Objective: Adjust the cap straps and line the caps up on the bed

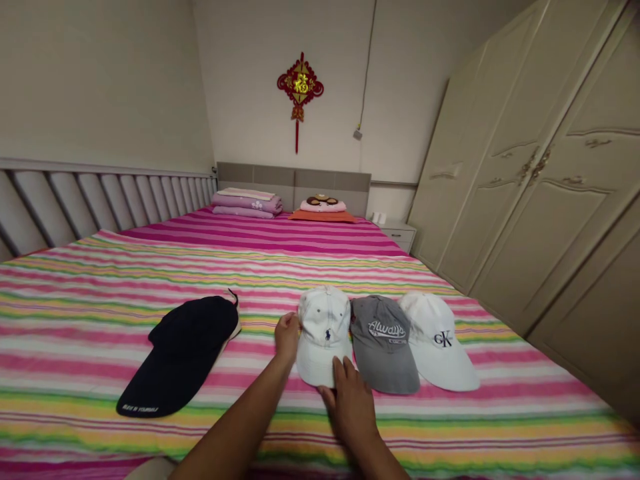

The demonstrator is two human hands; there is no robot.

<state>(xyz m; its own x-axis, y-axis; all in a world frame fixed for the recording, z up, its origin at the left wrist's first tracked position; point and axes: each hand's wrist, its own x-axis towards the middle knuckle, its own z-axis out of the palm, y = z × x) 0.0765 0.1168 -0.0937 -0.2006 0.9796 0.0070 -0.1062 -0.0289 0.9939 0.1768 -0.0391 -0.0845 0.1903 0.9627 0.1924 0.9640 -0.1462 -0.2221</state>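
A white baseball cap (324, 320) with a small dark emblem lies crown up on the bed. My left hand (287, 335) is closed at the left side of its crown, fingers curled against the fabric. At the front, my right hand (351, 403) grips the brim's right edge, fingers on top and thumb at the front rim. A grey cap (384, 353) with white lettering lies against the white cap's right side. Farther right, partly behind the grey one, is another white cap (440, 343) with dark letters. A dark navy cap (187, 350) lies apart on the left, its long brim towards me.
A striped sheet (260, 267) covers the bed, with folded purple bedding (247, 203) and an orange-and-pink stack (323, 212) at the headboard (250, 173). A slatted rail (110, 193) runs along the left. Wardrobes (530, 200) and a nightstand (400, 235) stand right.
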